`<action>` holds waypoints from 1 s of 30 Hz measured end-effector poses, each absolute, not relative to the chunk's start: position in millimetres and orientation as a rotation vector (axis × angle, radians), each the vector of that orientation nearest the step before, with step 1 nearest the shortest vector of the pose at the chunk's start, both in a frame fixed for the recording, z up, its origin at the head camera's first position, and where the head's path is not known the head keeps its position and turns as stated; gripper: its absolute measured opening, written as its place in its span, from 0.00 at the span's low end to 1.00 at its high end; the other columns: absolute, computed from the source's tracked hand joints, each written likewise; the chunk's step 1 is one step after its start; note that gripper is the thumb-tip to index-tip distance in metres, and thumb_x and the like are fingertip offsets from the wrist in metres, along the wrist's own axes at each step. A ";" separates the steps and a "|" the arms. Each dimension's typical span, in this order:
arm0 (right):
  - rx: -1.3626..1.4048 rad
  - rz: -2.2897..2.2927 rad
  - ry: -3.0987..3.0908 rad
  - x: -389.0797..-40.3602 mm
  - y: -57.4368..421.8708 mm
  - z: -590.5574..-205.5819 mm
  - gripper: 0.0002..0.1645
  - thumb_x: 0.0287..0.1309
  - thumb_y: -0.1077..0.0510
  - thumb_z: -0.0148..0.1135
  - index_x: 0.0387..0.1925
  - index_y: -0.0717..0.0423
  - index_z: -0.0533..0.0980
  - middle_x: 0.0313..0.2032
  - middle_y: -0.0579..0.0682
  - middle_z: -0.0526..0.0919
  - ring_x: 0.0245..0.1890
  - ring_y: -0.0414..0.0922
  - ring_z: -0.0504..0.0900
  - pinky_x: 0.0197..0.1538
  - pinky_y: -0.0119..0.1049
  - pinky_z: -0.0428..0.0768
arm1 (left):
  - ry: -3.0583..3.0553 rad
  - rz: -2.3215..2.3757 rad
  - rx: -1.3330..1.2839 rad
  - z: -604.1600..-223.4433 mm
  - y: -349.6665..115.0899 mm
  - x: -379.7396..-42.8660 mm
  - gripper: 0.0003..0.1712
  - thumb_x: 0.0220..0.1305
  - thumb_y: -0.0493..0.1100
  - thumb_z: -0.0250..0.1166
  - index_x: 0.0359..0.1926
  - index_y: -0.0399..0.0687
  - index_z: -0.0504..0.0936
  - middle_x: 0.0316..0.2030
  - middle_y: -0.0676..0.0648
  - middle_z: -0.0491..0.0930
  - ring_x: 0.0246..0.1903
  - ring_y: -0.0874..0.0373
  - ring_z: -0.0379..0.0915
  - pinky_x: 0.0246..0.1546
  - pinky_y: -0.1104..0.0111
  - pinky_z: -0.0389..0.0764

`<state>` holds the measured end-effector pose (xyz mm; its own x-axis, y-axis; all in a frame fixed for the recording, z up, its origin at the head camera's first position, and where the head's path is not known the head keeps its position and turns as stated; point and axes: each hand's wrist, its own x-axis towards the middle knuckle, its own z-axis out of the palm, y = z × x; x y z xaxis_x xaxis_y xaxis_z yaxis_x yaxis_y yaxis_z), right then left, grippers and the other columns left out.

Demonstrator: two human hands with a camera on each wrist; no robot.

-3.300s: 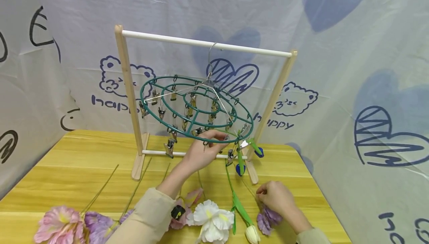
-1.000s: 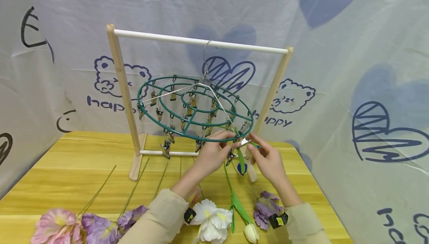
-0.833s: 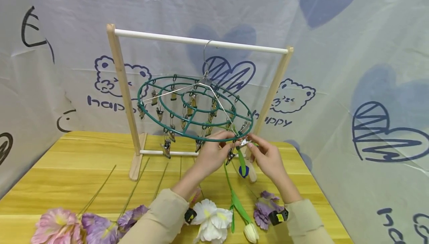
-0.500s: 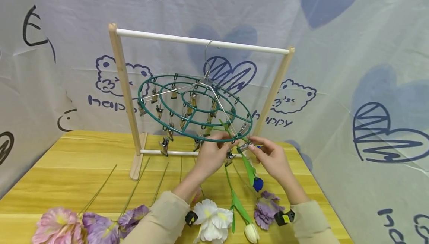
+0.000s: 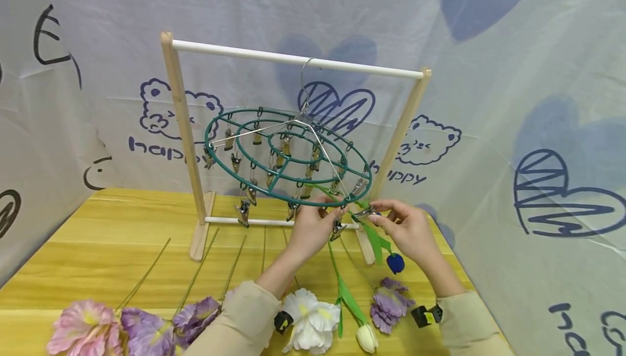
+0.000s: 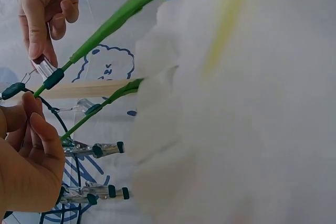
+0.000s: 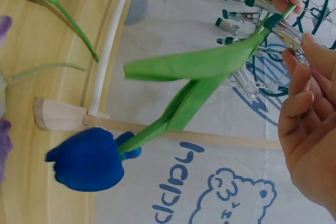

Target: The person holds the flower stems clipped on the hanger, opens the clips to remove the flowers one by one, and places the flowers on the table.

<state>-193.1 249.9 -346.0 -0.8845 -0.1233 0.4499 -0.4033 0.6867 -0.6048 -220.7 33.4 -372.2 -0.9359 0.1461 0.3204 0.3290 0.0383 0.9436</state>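
Observation:
A blue artificial tulip hangs head-down at the right of a green round clip hanger. My left hand pinches its green stem just under the hanger's rim. In the right wrist view, my right hand pinches the handles of a metal clip between thumb and fingers. The clip's green-tipped end lies against the stem; whether it bites on it I cannot tell. Behind, a second green stem hangs by another clip; its flower is mostly hidden.
A wooden stand with a white rod carries the hanger, from which several other clips dangle. Along the table's near side lie a pink flower, purple flowers, a white flower and a white tulip.
My right hand has risen from the table to the clip and since shifted slightly right with it. The blue tulip's head has swung outward to the right. My left hand stays at the rim.

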 end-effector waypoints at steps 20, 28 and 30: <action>0.391 0.991 -2.435 -190.7 252.4 -343.4 0.06 0.64 0.58 0.73 0.40 0.56 0.86 0.17 0.46 0.72 0.15 0.39 0.64 0.18 0.32 0.64 | -2.196 -2.066 -0.505 -376.7 32.1 -223.6 0.06 0.75 0.44 0.65 0.47 0.50 0.85 0.44 0.51 0.86 0.23 0.60 0.72 0.19 0.71 0.67; 0.398 0.997 -2.477 -191.5 261.0 -336.5 0.07 0.65 0.60 0.72 0.44 0.58 0.85 0.21 0.49 0.74 0.16 0.39 0.63 0.19 0.32 0.63 | -2.133 -2.213 -0.422 -377.1 33.8 -227.0 0.06 0.75 0.42 0.65 0.47 0.46 0.84 0.40 0.45 0.84 0.36 0.59 0.81 0.35 0.64 0.87; 0.400 0.999 -2.493 -191.0 264.5 -333.6 0.09 0.66 0.61 0.71 0.46 0.59 0.85 0.23 0.50 0.75 0.17 0.39 0.63 0.20 0.32 0.63 | -2.108 -2.279 -0.399 -376.4 34.6 -227.3 0.06 0.75 0.41 0.65 0.47 0.44 0.83 0.42 0.44 0.85 0.38 0.59 0.83 0.39 0.64 0.88</action>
<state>-191.0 264.5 -333.6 -0.8689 -0.1064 0.4834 -0.4108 0.6998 -0.5844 -227.3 34.6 -376.4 -0.9674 0.1630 0.1938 0.1805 -0.0929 0.9792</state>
